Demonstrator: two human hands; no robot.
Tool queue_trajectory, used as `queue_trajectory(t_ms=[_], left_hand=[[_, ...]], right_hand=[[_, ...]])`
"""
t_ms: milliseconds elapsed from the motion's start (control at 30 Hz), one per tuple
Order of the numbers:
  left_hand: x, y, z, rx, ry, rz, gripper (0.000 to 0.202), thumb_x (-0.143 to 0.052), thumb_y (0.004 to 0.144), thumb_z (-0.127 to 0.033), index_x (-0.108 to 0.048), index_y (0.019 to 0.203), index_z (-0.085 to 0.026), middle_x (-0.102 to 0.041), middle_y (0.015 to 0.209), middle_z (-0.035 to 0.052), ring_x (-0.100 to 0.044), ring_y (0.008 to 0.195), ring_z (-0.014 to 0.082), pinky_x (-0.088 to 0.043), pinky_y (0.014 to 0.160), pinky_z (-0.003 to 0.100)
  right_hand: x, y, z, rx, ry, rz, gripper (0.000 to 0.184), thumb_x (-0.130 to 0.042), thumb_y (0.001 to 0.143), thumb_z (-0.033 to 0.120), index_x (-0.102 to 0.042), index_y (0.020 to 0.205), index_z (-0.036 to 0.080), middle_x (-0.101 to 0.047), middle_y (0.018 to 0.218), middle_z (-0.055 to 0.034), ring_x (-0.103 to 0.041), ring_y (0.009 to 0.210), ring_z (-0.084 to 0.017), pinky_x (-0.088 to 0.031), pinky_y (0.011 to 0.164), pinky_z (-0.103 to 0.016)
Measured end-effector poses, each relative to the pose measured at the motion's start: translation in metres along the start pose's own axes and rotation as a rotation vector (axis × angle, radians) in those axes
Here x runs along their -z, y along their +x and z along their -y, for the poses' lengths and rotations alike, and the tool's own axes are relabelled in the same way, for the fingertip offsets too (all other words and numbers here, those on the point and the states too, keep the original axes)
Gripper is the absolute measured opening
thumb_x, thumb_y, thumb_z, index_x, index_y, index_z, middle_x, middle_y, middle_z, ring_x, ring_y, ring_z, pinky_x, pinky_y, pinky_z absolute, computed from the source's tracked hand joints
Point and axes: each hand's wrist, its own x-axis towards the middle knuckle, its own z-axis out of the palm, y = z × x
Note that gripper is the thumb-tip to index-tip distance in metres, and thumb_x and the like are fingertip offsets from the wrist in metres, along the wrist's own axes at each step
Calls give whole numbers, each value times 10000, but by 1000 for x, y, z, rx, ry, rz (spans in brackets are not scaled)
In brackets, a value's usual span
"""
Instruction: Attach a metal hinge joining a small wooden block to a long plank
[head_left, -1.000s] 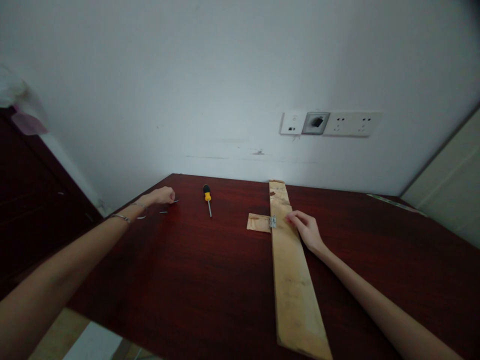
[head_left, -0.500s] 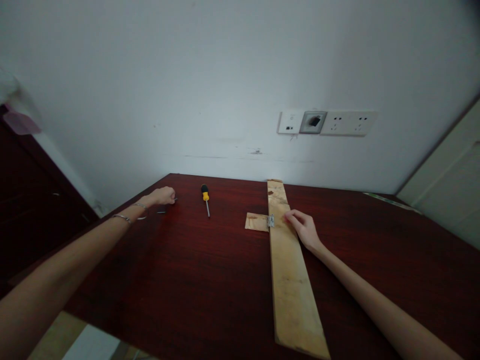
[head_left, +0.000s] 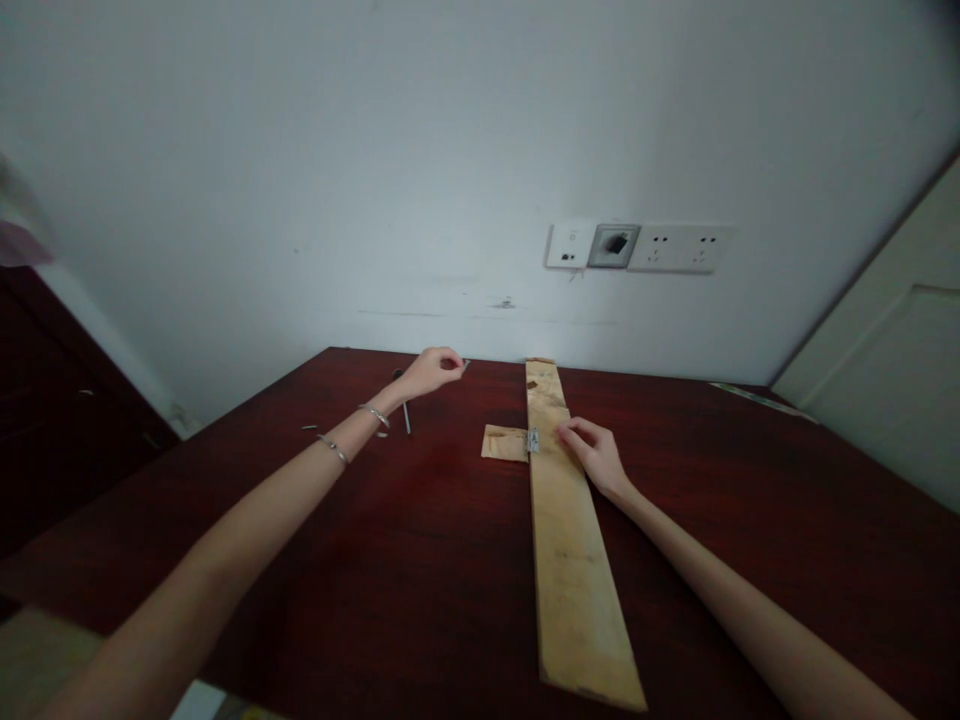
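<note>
My left hand is raised over the far part of the dark red table, its fingers pinched on a small screw whose tip shows at the fingertips. Behind that hand and wrist lies the screwdriver, mostly hidden. My right hand rests with curled fingers on a long wooden plank, just right of a small metal hinge. The hinge joins the plank to a small wooden piece on its left.
Another small screw lies on the table at the left. Wall sockets sit on the white wall behind. A pale door stands at the right, dark furniture at the left.
My left hand picked a screw up from the far left of the table and moved right with it, past the screwdriver. My right hand stayed on the plank. The view shifted slightly.
</note>
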Motion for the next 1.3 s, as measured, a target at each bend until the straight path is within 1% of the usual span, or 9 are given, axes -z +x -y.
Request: queue_trajectory(t_ms=[100, 167, 233, 333, 533, 733, 1033, 1200, 1300], left_hand=[[-44, -1, -27, -59, -156, 22, 124, -604, 735, -221, -660, 763, -115, -667, 776, 44, -583, 715, 131, -462, 707, 258], [-66, -4, -39, -92, -241, 36, 124, -604, 751, -218, -659, 780, -110, -666, 785, 47, -584, 718, 128, -462, 703, 255], [-82, -8, -47, -114, -276, 57, 121, -608, 757, -214, -660, 786, -109, -662, 787, 46, -579, 714, 126, -458, 686, 248], [-94, -12, -52, -107, -296, 101, 115, -622, 756, -209, -666, 794, -110, -660, 790, 41, -574, 710, 123, -454, 678, 243], [-102, -15, -55, -51, -419, 116, 111, -641, 754, -200, -664, 802, -103, -666, 806, 46, -590, 746, 129, -467, 728, 257], [-112, -18, -61, 6, -503, 166, 79, -631, 754, -178, -661, 766, -106, -664, 771, 31, -591, 718, 121, -466, 712, 252], [-115, -21, -67, -18, -528, 199, 87, -625, 753, -186, -661, 772, -109, -651, 750, 21, -582, 705, 120, -449, 699, 247], [-116, -21, -70, -23, -512, 201, 99, -630, 755, -190, -671, 796, -109, -667, 784, 35, -596, 734, 133, -459, 722, 266], [-110, -19, -69, -45, -468, 240, 135, -638, 765, -220, -680, 842, -118, -677, 844, 53, -608, 783, 149, -466, 734, 280]], right_hand=[[-1, 1, -6, -7, -16, -15, 200, -587, 719, 354, -665, 728, 170, -667, 742, -50, -579, 713, -202, -427, 673, -307], [-1, 2, -8, -18, -30, -27, 216, -589, 706, 346, -686, 765, 163, -685, 758, -58, -581, 698, -201, -430, 660, -311], [-2, 3, -7, -23, -36, -41, 228, -586, 699, 339, -701, 779, 159, -697, 768, -62, -580, 675, -195, -434, 645, -312], [-4, 5, 0, -11, -28, -61, 241, -586, 695, 333, -718, 790, 156, -701, 746, -60, -584, 662, -190, -442, 630, -309], [-9, 9, 22, -8, 47, -61, 247, -628, 695, 347, -750, 831, 181, -730, 850, -71, -619, 734, -196, -467, 671, -315], [-13, 11, 35, -112, 175, -55, 290, -686, 664, 383, -762, 860, 183, -734, 849, -76, -596, 678, -176, -456, 577, -287], [-15, 10, 37, -243, 275, -62, 299, -775, 568, 407, -742, 757, 177, -713, 791, -55, -597, 689, -163, -449, 571, -264], [-14, 9, 39, -228, 263, -37, 301, -781, 565, 421, -718, 730, 178, -694, 756, -37, -592, 685, -158, -445, 565, -253], [-13, 9, 39, -205, 235, -24, 307, -775, 571, 437, -706, 715, 174, -689, 752, -41, -592, 680, -160, -442, 549, -249]])
